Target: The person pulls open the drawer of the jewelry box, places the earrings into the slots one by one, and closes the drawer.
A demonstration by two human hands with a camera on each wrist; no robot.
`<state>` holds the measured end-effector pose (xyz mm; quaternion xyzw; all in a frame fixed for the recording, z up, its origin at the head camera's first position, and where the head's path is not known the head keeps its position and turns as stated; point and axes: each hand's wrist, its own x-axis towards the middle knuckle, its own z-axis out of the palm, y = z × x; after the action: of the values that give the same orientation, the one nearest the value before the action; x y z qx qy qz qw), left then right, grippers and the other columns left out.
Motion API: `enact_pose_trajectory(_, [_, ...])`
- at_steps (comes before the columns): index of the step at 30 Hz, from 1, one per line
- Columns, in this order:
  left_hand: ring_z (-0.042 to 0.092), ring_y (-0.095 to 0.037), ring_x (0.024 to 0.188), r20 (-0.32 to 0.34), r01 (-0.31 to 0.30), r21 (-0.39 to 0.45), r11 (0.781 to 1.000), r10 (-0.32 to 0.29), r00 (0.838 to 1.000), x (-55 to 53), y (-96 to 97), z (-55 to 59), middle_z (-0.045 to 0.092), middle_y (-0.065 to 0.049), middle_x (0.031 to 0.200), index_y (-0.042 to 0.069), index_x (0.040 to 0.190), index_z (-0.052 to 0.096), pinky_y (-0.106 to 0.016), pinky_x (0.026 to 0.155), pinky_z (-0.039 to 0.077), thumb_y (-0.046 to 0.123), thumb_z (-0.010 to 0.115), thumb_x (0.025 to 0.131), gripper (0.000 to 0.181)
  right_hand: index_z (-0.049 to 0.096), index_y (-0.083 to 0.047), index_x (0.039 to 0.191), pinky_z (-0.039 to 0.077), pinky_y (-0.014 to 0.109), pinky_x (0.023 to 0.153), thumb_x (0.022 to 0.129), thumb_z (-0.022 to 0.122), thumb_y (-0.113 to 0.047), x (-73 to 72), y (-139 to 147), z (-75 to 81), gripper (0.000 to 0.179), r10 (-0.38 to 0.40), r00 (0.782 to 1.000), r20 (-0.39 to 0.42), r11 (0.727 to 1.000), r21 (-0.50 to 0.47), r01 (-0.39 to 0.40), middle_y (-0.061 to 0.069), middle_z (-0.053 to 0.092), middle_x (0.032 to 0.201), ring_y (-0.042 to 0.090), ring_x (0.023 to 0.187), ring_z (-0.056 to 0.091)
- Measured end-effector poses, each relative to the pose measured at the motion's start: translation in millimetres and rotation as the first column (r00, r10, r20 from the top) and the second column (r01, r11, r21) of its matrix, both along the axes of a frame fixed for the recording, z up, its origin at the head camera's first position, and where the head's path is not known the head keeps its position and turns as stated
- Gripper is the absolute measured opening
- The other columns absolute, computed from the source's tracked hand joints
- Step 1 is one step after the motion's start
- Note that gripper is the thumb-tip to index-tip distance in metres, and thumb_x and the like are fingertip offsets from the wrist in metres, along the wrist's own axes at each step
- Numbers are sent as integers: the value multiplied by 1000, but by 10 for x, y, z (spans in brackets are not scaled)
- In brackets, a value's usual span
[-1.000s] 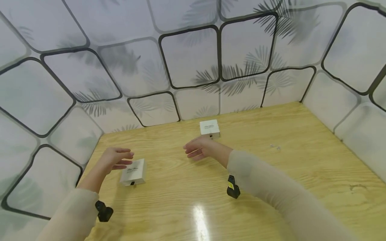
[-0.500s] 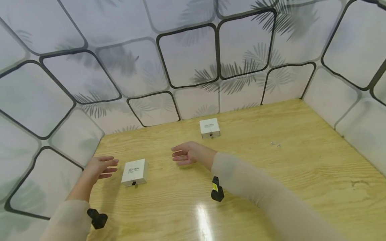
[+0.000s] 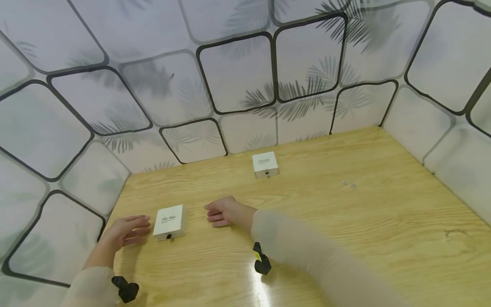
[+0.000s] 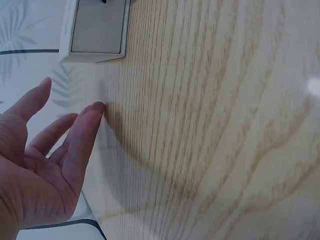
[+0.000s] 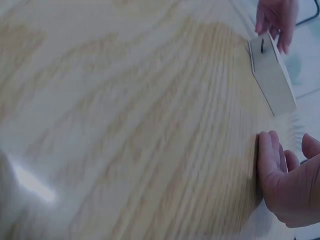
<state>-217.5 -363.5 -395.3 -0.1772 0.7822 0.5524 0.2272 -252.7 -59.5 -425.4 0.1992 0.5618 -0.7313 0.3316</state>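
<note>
A small white box with dark lettering and a black pull tab lies at the left of the table, between my two hands. My left hand is just left of it, fingers loosely bent and holding nothing. In the left wrist view the box appears beyond the fingertips. My right hand hovers low over the table to the right of the box, its fingers pointing toward it and nothing in them. In the right wrist view, the box stands between my right hand and the left hand.
A second white box of the same kind sits near the back edge of the wooden table. Tiny clear pieces lie farther right. A patterned cloth wall encloses the back and sides.
My right hand has moved left and nearer, from beside the back box toward the left box. My left hand has drawn back off the left box and lowered beside it.
</note>
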Motion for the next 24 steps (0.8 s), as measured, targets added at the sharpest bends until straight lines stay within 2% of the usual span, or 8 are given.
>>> enact_pose_trajectory(6, [68,-10,82,17,10,62,998,-11,1000,-2,30,-45,69,6,92,-12,143,22,-33,78,59,26,63,92,76,65,0,106,58,44,80,83,71,-6,84,-249,-34,24,20,997,-78,1000,21,-18,16,69,94,27,83,69])
enact_pose_trajectory(8, [67,-10,82,23,8,77,997,-9,1000,-2,22,-50,69,7,90,-12,144,20,-34,78,59,24,63,92,77,66,-1,107,59,41,76,83,71,-7,124,-345,-19,25,47,987,-153,997,64,-38,14,69,92,25,79,69])
enact_pose_trajectory(12, [67,-12,81,37,-8,113,994,4,999,22,-26,-50,68,6,88,-11,143,26,-36,77,59,20,64,92,71,63,-3,118,60,31,67,84,72,-11,245,-535,26,36,146,923,-357,974,213,-72,9,69,93,21,74,68])
enact_pose_trajectory(14, [67,-13,81,45,-23,127,992,18,999,40,-41,-57,67,6,87,-7,140,37,-36,76,59,19,65,91,62,61,-4,122,60,28,65,83,73,-12,304,-598,34,41,174,896,-410,962,264,-66,6,67,94,20,74,67])
enact_pose_trajectory(15, [67,-13,81,45,-22,133,991,16,999,45,-38,-61,68,5,87,-5,139,40,-36,76,59,19,65,90,60,61,-3,123,60,28,65,83,73,-11,323,-618,33,43,172,892,-417,962,264,-62,5,66,94,20,74,67])
enact_pose_trajectory(19, [66,-11,81,38,-8,112,994,4,999,18,48,-87,68,6,86,0,137,47,-34,75,59,19,68,89,56,60,-2,124,60,29,67,82,73,-5,322,-640,7,44,101,924,-370,980,198,-28,3,63,86,18,72,66])
enact_pose_trajectory(22, [65,-9,80,27,17,56,998,-18,999,-38,127,-99,67,8,86,-1,142,38,-31,73,59,21,69,87,67,60,-1,124,59,25,63,81,72,-1,278,-637,-6,45,53,935,-349,987,160,4,3,61,81,14,66,61])
enact_pose_trajectory(24, [64,-9,80,24,35,30,999,-35,999,-69,159,-103,67,9,86,-3,144,31,-29,72,59,21,70,87,73,60,0,124,58,23,63,81,72,0,257,-630,-13,45,58,933,-355,988,156,-2,4,61,82,12,65,60])
